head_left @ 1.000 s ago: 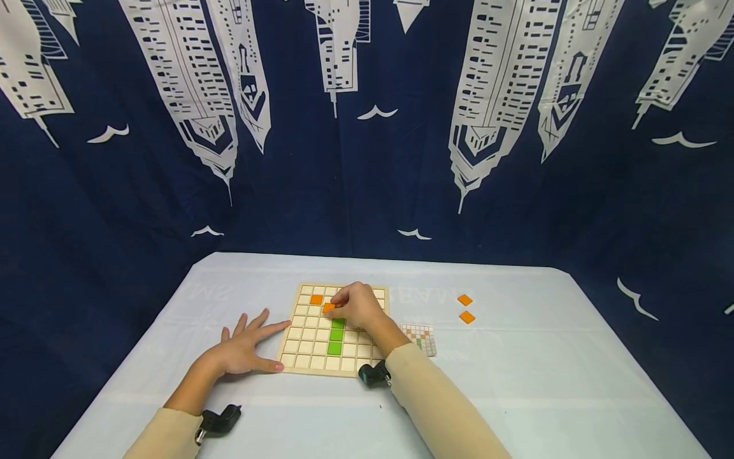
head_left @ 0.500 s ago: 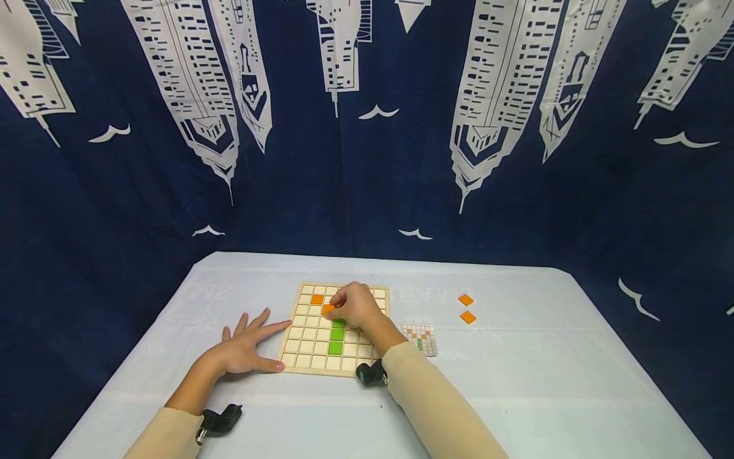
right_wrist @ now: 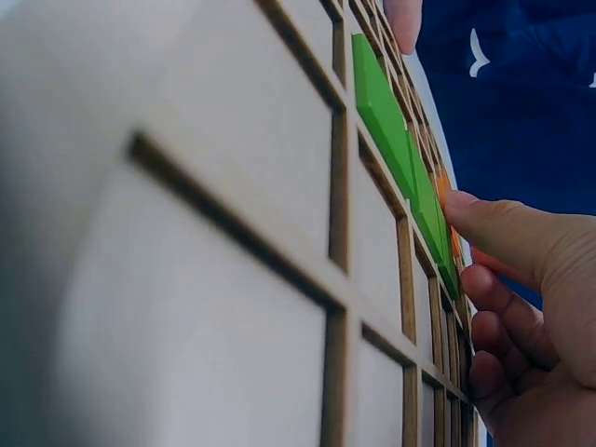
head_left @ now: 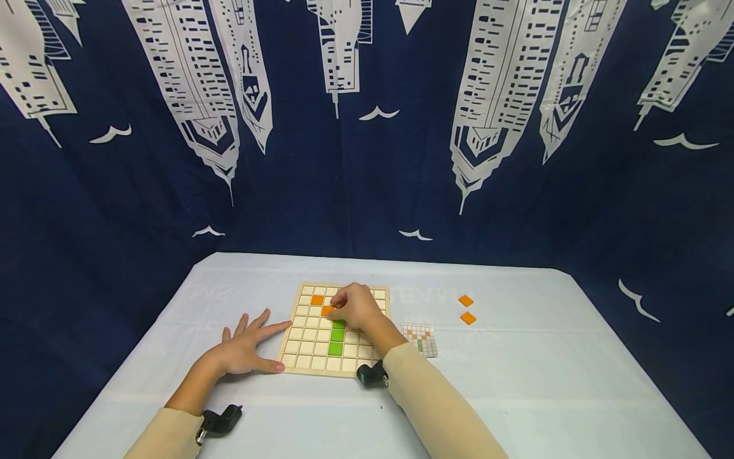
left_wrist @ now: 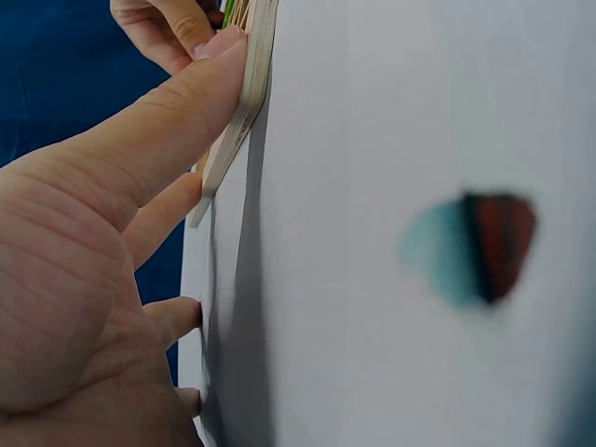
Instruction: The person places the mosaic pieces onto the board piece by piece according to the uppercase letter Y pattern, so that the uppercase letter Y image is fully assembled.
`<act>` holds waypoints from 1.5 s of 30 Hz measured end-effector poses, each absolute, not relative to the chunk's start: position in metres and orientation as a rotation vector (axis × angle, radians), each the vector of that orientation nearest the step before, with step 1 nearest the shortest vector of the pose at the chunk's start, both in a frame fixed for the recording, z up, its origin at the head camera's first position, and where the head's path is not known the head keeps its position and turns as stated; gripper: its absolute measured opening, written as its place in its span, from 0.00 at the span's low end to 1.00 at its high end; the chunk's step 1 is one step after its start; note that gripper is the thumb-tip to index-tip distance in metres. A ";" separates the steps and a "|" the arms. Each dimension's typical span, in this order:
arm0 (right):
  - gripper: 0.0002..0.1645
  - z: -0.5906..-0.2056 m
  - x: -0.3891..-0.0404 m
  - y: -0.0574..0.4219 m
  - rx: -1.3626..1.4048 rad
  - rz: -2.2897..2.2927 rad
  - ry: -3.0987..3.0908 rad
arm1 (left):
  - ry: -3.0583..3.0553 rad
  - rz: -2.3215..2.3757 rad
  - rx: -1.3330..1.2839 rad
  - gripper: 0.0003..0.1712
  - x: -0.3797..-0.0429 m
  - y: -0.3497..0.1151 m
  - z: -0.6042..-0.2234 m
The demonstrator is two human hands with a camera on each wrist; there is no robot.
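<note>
A wooden grid board point(head_left: 304, 363) with pale square cells lies on the table. My left hand point(head_left: 243, 350) is spread beside its left side, thumb and index fingertip touching the frame; in the left wrist view the thumb point(left_wrist: 177, 107) presses the board's edge. With thumb and finger my right hand point(head_left: 358, 308) pinches an orange square tile point(head_left: 327, 311) at a cell in the upper middle. Another orange tile point(head_left: 317, 299) sits in a cell up and left of it. Green tiles point(head_left: 336, 336) form a column just below; the right wrist view shows these green tiles point(right_wrist: 382, 112) close up.
Two loose orange tiles point(head_left: 467, 318) lie on the white table point(head_left: 545, 370) to the right. A small printed pattern card point(head_left: 420, 339) lies at the board's right side, close to my right forearm. A dark blue curtain point(head_left: 367, 191) hangs behind the table.
The orange tile under my right fingers has shifted slightly down the board, toward me. My left hand holds its place.
</note>
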State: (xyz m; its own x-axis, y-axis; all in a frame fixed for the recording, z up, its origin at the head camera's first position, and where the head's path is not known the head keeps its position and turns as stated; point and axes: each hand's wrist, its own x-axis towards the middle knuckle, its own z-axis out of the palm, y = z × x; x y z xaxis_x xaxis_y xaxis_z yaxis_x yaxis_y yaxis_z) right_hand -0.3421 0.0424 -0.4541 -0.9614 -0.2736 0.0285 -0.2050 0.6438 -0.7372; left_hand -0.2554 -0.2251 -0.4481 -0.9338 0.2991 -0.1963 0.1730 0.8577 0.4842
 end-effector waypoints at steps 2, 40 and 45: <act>0.12 -0.454 -0.341 0.045 -0.405 -1.251 2.771 | 2.768 0.691 0.368 0.58 -0.255 -0.225 -0.448; 0.15 -0.453 -0.293 0.167 -0.327 -1.576 2.998 | 2.763 0.728 0.368 0.59 -0.254 -0.226 -0.447; 0.17 -0.453 -0.285 0.187 -0.262 -1.577 3.004 | 2.763 0.725 0.371 0.59 -0.254 -0.226 -0.448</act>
